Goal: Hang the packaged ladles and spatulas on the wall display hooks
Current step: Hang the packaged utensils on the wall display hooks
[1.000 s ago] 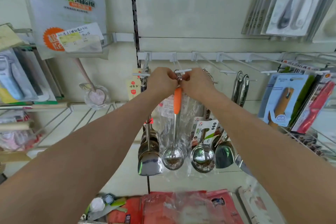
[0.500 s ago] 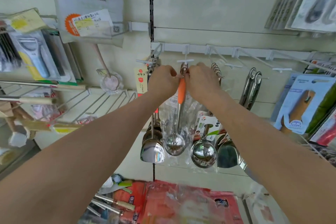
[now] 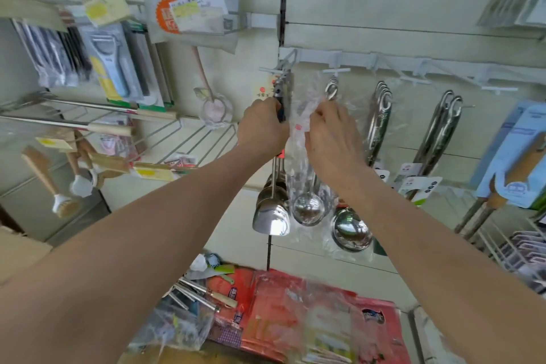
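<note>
Clear plastic is what we hold up by the wall: a crinkly bag (image 3: 301, 103) with a shiny ladle (image 3: 308, 210) inside it, hanging down between our two hands. Our right hand (image 3: 331, 133) pinches the right side of the bag near its top. Our left hand (image 3: 263, 127) is curled at the bag's left side, right beside the dark handles of the spatulas (image 3: 271, 217). We cannot tell if it grips the bag or those handles, because its fingers are hidden. The white hook (image 3: 335, 70) we seem to want is just above our right hand, and other ladle handles (image 3: 331, 90) already hang from it. We think the bag is not on the hook yet. To do this well, we should find the little hole at the top of the bag and pull the top flat so the hole opens. Then we lift it over the white bar at the hook's tip and slide it back toward the wall. We should go slow, so the thin plastic does not tear and the things hanging next to it do not get knocked off
</note>
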The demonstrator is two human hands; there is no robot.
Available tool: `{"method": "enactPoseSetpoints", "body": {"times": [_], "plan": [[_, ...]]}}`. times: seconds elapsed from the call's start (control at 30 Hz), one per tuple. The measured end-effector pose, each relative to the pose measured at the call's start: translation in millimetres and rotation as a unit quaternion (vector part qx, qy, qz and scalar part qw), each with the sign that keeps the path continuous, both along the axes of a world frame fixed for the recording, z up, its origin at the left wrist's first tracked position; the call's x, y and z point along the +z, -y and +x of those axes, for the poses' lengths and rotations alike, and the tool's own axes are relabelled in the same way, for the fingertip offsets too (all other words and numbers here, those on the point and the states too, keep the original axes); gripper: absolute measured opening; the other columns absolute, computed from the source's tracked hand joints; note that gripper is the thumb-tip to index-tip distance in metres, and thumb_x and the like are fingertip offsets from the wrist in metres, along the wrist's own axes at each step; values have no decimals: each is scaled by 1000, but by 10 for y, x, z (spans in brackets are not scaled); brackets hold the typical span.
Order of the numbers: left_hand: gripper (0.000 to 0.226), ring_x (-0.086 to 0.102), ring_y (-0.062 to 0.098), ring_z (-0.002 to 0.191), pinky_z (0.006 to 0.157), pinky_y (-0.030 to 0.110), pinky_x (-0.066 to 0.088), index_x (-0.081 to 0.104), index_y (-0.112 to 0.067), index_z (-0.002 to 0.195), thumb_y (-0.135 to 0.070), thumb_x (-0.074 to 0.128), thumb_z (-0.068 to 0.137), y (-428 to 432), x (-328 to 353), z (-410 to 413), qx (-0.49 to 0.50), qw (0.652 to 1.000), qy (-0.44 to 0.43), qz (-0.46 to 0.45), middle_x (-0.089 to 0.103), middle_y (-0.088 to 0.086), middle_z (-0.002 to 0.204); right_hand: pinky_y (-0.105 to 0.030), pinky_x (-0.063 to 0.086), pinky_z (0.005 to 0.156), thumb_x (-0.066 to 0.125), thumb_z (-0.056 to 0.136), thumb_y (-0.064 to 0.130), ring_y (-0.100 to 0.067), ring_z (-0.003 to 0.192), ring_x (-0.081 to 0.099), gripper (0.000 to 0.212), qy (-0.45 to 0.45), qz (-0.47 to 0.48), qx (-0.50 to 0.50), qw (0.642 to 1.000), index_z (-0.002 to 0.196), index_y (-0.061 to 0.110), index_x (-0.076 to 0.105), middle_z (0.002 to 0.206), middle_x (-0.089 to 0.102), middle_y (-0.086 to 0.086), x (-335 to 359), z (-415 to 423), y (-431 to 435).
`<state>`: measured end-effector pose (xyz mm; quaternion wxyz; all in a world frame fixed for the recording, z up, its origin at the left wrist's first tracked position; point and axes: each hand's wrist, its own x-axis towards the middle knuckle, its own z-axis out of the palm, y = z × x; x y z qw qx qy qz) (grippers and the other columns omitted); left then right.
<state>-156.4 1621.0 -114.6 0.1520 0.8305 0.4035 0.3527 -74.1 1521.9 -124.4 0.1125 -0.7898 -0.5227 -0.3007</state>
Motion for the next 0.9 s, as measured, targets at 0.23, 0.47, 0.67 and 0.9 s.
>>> {"method": "enactPoseSetpoints", "body": {"times": [0.23, 0.47, 0.67, 0.9], "plan": [[31, 52, 26, 111, 91, 35, 39, 62, -18, 119, -20, 53, 89, -310, -203, -787, 82, 991, -100, 31, 58, 6, 118, -40, 43, 81, 60, 85, 6, -36, 96, 54, 16, -14, -68, 52, 996, 98, -1, 65, 104, 58, -18, -229, -698, -400], [37, 41, 28, 126, 101, 39, 37, 57, -14, 127, -21, 54, 90, -818, -414, -1839, 176, 960, -215, -26, 49, 10, 131, -38, 36, 91, 49, 94, 16, -34, 110, 48, 26, -27, -133, 140, 981, 112, 2, 60, 118, 52, -15, -399, -1545, -1047], [45, 32, 32, 135, 102, 41, 37, 42, -9, 137, -17, 50, 93, -1170, -545, -2754, 231, 923, -293, -97, 36, 16, 145, -37, 37, 93, 44, 97, 24, -30, 111, 51, 28, -39, -159, 194, 967, 114, 7, 58, 119, 54, -12, -558, -2285, -1600], [44, 42, 33, 126, 98, 40, 42, 43, -6, 138, -15, 49, 95, -1466, -677, -3761, 291, 895, -303, -149, 41, 16, 138, -38, 39, 94, 38, 99, 30, -29, 113, 52, 36, -47, -216, 235, 946, 120, 6, 54, 121, 56, -11, -713, -3124, -2091]]}}
